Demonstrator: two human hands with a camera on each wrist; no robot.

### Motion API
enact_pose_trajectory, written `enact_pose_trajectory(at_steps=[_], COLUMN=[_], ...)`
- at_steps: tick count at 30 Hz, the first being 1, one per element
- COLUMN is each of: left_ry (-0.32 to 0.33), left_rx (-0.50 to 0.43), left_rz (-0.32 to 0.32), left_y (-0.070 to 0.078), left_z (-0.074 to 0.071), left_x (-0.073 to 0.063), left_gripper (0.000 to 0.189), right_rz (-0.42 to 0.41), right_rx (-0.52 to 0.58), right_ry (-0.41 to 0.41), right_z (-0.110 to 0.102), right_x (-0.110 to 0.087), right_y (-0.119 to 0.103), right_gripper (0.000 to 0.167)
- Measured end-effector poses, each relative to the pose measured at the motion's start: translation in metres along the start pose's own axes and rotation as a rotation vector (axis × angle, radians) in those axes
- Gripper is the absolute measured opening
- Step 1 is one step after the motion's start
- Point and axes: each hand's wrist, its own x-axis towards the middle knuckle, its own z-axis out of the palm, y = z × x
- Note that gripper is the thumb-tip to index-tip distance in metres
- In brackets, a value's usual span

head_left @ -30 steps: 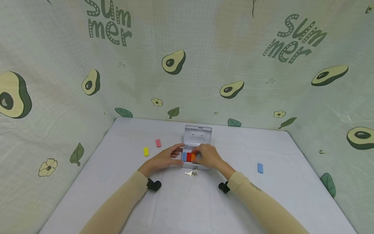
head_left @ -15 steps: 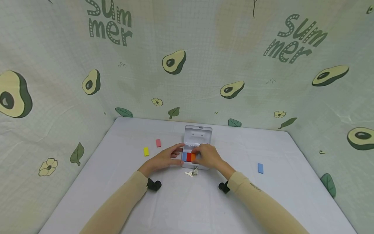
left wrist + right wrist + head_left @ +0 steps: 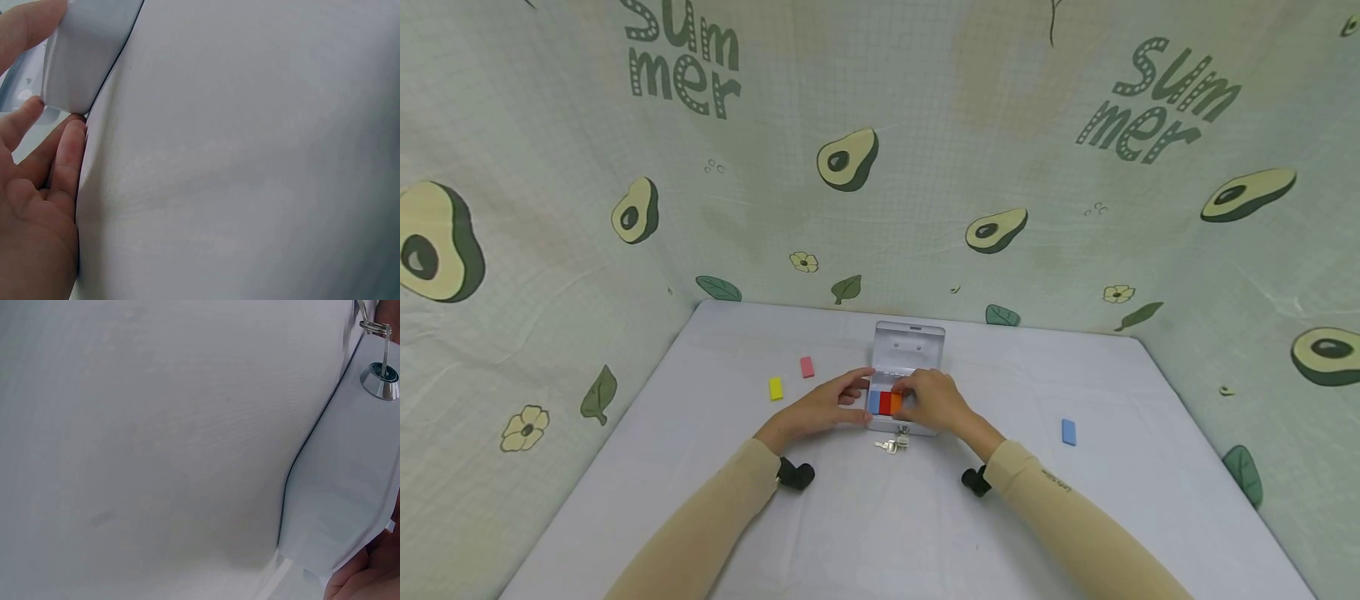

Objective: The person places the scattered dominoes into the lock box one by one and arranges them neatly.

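Observation:
A small silver-grey cash box [image 3: 908, 343] stands at the table's middle with its lid raised. Inside it, a blue block [image 3: 874, 403], a red block [image 3: 885, 403] and an orange block [image 3: 897, 404] lie side by side. My left hand [image 3: 816, 407] holds the box's left end, thumb near the front corner and fingers toward the back. My right hand [image 3: 936, 400] reaches into the box from the right and pinches the orange block; its fingertips are partly hidden. In the right wrist view, a key sits in the front lock [image 3: 380, 381].
Keys [image 3: 889, 446] hang from the lock onto the white tablecloth. To the left lie a yellow block [image 3: 776, 388] and a pink block [image 3: 807, 367]. Another blue block [image 3: 1068, 432] lies far to the right. A printed cloth [image 3: 917, 183] walls in the back and sides.

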Motion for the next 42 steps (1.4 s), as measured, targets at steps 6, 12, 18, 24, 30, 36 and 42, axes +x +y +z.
enact_pose_trajectory(at_steps=[6,12,18,24,30,36,42], left_ry=[0.006,0.009,0.007,0.005,0.006,0.005,0.002], left_rx=[0.006,0.01,0.005,0.006,0.008,0.008,0.005], left_rz=[-0.011,-0.012,-0.01,-0.013,-0.016,-0.012,-0.01], left_y=[0.0005,-0.0018,-0.0021,-0.0025,-0.0023,-0.0018,-0.0012], left_z=[-0.0002,-0.0001,0.0002,0.0002,0.0003,0.0001,-0.0002], left_x=[-0.0002,0.0009,0.0015,0.0018,0.0017,0.0014,0.0005], left_gripper=[0.084,0.084,0.084,0.084,0.084,0.084,0.084], right_rz=[0.007,0.011,0.002,0.018,0.045,0.046,0.039], right_rx=[-0.006,-0.001,0.002,0.03,0.068,0.086,0.099], right_ry=[-0.008,-0.012,-0.009,-0.019,-0.03,-0.039,-0.047], right_z=[0.0007,0.001,0.0003,-0.001,-0.0021,-0.0041,-0.0068], right_x=[0.0008,0.0009,0.0009,-0.0002,-0.0007,-0.002,-0.0042], right_y=[0.0012,0.0019,0.0026,0.0027,0.0033,0.0032,0.0021], right_gripper=[0.033,0.034,0.035,0.038,0.04,0.04,0.041])
